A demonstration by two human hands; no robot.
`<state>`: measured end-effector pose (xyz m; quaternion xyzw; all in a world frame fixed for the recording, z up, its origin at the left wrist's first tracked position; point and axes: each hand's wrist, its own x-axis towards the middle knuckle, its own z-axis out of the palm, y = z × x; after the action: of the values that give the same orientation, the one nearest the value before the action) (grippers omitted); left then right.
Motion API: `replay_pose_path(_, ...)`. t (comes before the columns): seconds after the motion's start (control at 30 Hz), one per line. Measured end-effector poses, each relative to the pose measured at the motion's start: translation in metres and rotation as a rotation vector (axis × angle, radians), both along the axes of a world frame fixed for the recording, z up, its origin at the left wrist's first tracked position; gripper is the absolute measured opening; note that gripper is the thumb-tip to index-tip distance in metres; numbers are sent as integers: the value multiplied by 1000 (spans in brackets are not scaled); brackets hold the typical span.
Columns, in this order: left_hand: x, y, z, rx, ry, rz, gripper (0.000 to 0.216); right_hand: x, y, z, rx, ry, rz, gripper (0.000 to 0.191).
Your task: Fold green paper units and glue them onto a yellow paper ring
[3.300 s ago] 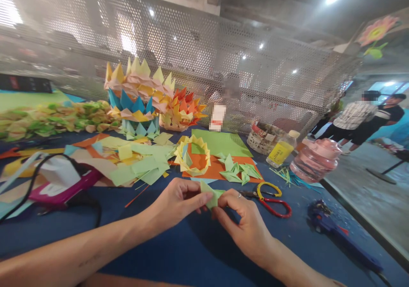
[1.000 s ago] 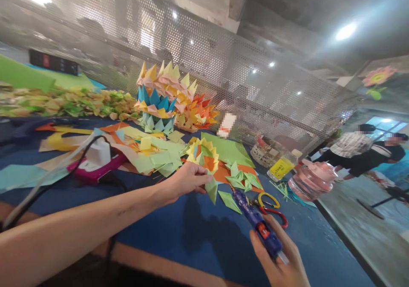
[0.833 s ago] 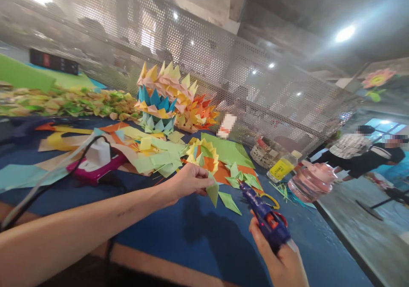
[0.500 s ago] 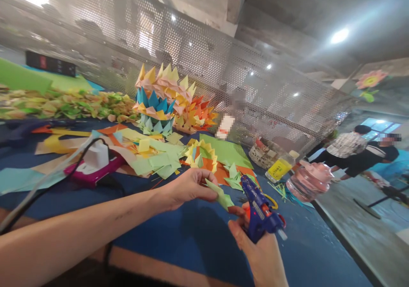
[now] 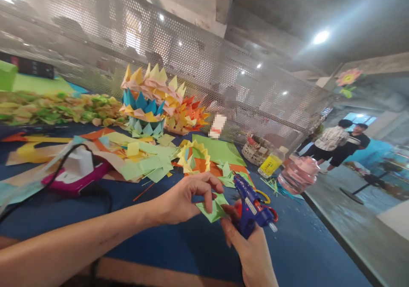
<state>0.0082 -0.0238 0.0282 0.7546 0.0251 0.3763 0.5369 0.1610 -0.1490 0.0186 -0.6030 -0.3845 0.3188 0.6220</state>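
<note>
My left hand pinches a folded light green paper piece above the blue table. My right hand is wrapped round the handle of a blue hot glue gun, its nozzle angled up and away and a clear glue stick poking from its rear. The thumb and finger of that hand also touch the right edge of the green paper. Just beyond stands a ring of yellow folded paper, with more folded green pieces beside it.
Behind stand stacked paper crowns before a perforated metal screen. Paper strips and a magenta power strip with a cable lie left. At right are a woven basket, a yellow-labelled bottle and a pink jug. Two people stand farther off.
The green paper has been turned so that its broad face shows, and my left fingers have shifted over it. The glue gun stays in my right hand. The camera has swung slightly right.
</note>
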Motion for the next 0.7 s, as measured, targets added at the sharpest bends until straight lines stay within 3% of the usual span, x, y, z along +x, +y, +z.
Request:
replay_pose_path(0.23,-1,-8,8,-63,55,-113,7,-6,-2,11,-48,109,64,43)
replay_pose_path(0.47,-4,-9,15,34,114,-183,12,-6,-3,10,-136,197,142,45)
replay_pose_path(0.57,-2,-8,13,-80,137,-101,9,-5,-1,8,-115,177,120,46)
replay_pose_path(0.7,2,1,7,-348,189,145,16,-1,-6,6,-33,91,41,47)
